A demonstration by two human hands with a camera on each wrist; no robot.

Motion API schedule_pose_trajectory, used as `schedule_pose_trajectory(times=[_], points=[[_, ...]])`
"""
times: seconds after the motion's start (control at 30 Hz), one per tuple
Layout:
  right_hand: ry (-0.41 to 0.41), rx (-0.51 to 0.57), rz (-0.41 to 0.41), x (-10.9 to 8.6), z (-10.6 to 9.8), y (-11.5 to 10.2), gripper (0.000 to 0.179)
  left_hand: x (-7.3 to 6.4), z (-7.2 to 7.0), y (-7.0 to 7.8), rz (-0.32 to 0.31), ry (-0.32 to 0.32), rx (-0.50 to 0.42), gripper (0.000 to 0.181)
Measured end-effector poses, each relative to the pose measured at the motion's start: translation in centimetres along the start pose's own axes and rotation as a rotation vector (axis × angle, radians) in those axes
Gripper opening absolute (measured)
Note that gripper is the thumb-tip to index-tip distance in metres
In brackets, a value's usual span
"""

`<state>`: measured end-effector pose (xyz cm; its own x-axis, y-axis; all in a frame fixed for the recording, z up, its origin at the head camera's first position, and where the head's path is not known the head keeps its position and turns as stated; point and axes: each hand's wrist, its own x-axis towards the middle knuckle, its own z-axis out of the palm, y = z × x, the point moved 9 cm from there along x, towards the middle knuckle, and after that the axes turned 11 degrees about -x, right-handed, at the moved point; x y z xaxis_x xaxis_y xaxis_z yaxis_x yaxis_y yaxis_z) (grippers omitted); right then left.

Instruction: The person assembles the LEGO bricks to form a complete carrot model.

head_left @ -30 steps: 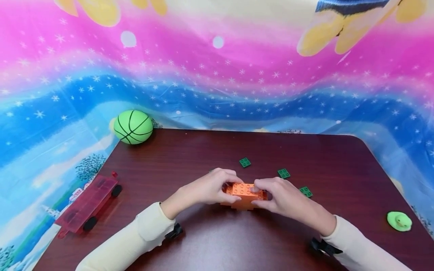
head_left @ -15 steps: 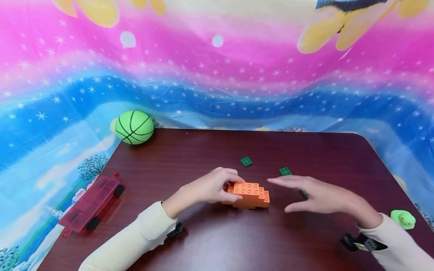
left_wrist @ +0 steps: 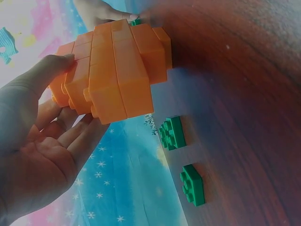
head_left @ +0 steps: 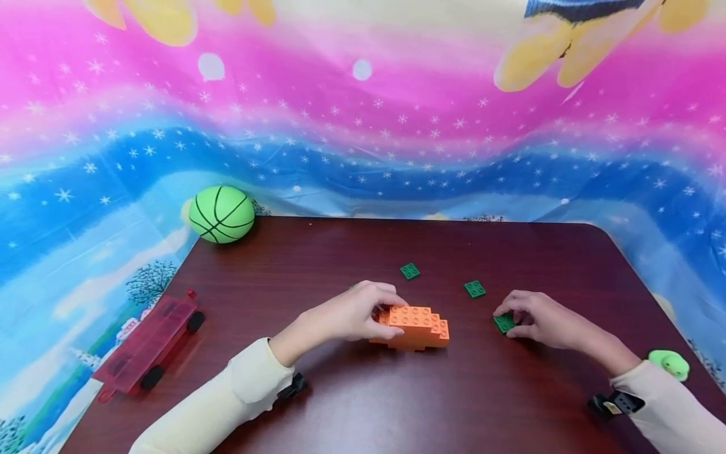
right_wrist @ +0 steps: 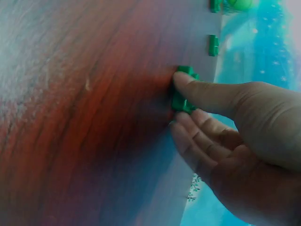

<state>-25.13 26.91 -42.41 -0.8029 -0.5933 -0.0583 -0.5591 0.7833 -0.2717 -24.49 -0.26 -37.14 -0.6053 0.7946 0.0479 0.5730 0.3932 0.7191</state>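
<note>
My left hand grips the left end of a stepped stack of orange building bricks, thumb on the near side and fingers behind. The left wrist view shows several layers of the orange stack, wider in the middle, with the thumb across one side. To the right, my right hand pinches a flat green building brick with four studs at the tabletop. In the right wrist view the thumb lies over that green brick, with fingertips at its lower edge.
Two more flat green bricks lie behind the hands, one central, one further right. A green ball sits at the back left table corner, a translucent red toy wagon at left, and a light green duck toy at right.
My right hand has let go of the orange stack, moved right with spread fingers, and come down on the rightmost green brick. The left hand still holds the stack in place.
</note>
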Motion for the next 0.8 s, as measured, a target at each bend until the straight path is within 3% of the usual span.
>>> schedule_pose_trajectory(times=[0.13,0.23,0.43,0.53,0.67,0.8], points=[[0.021,-0.057,0.0,0.4,-0.1,-0.5,0.027,0.1,0.0,0.0,0.006,-0.002,0.005,0.035],[0.061,-0.057,-0.011,0.9,-1.0,-2.1,0.028,0.1,0.0,0.0,0.012,-0.008,0.011,0.034],[0.355,0.017,-0.189,1.6,-5.6,-8.8,0.033,0.1,0.1,0.1,0.039,-0.008,0.009,0.034],[0.445,0.045,-0.317,2.0,-7.1,-12.4,0.036,0.1,0.0,0.0,0.039,-0.005,0.004,0.034],[0.478,0.055,-0.426,2.5,-7.4,-15.3,0.034,0.1,0.0,0.0,0.037,-0.004,-0.006,0.033],[0.461,0.036,-0.436,3.1,-6.8,-16.1,0.032,0.0,0.1,0.0,0.03,-0.01,-0.018,0.033]])
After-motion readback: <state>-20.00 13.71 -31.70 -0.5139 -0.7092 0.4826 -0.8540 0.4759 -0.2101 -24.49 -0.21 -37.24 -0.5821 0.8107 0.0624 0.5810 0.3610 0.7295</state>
